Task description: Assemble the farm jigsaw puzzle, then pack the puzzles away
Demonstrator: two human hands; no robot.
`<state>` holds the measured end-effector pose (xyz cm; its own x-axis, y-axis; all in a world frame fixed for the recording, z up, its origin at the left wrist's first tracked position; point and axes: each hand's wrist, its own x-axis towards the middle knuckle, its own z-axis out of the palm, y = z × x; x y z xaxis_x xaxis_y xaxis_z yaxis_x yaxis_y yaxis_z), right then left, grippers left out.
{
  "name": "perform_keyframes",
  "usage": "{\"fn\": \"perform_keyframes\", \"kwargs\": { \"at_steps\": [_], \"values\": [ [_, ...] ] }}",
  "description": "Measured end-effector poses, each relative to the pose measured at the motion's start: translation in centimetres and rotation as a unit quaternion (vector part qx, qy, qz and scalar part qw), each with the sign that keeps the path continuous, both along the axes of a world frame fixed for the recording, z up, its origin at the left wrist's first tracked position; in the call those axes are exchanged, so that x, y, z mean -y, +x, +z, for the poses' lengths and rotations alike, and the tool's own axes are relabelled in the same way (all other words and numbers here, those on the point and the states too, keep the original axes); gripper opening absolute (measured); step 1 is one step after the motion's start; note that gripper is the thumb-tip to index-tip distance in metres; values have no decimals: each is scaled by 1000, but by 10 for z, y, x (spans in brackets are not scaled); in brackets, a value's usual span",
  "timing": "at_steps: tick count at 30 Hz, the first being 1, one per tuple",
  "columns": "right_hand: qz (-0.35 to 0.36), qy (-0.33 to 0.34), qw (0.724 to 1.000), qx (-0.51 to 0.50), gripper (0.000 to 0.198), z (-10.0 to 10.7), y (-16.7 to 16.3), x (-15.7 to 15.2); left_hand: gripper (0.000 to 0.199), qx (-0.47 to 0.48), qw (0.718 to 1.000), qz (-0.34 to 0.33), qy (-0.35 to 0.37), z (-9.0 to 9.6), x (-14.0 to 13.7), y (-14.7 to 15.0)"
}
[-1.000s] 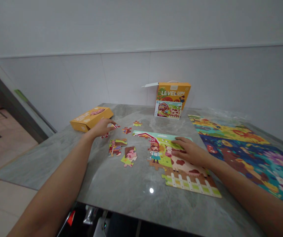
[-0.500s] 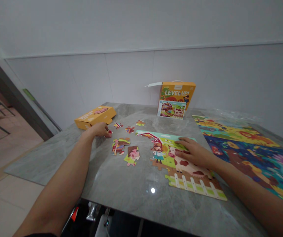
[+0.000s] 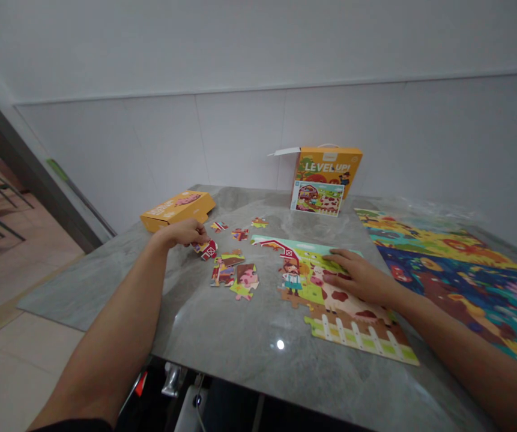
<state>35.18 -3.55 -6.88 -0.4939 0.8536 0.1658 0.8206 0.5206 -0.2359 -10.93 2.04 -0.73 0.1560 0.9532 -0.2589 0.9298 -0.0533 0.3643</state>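
Between the fingertips of my left hand (image 3: 187, 233) is a red barn puzzle piece (image 3: 208, 249), held at the left of the loose pieces. Just right of it lie joined pieces with a brown and purple picture (image 3: 224, 269) and a pig piece (image 3: 245, 279). My right hand (image 3: 358, 276) rests flat, fingers spread, on the partly joined farm puzzle (image 3: 316, 303). That puzzle shows a farmer, a cow and a white fence; its left edge is ragged. Smaller loose pieces (image 3: 240, 234) are scattered behind.
An orange box (image 3: 177, 210) lies at the back left. Another orange box (image 3: 330, 163) stands against the wall, with a picture card (image 3: 316, 198) leaning on it. Two colourful puzzles (image 3: 456, 288) cover the right side. The grey table's (image 3: 222, 354) front edge is near me.
My left hand has moved slightly right, and the red barn piece in it now shows more fully. The right hand stays on the farm puzzle. The view has shifted a little.
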Motion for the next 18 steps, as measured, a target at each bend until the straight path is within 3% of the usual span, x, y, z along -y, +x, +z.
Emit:
{"fn": "perform_keyframes", "kwargs": {
  "at_steps": [7,14,18],
  "values": [
    [-5,-4,1000,-3,62,2,-1,1,39,-37,995,23,90,1,-3,4],
    [5,-1,1000,-4,60,2,-1,1,60,-45,981,-173,71,-3,17,56],
    [2,-3,1000,0,60,0,0,0,61,-108,975,-187,54,-7,16,58]
  ]
}}
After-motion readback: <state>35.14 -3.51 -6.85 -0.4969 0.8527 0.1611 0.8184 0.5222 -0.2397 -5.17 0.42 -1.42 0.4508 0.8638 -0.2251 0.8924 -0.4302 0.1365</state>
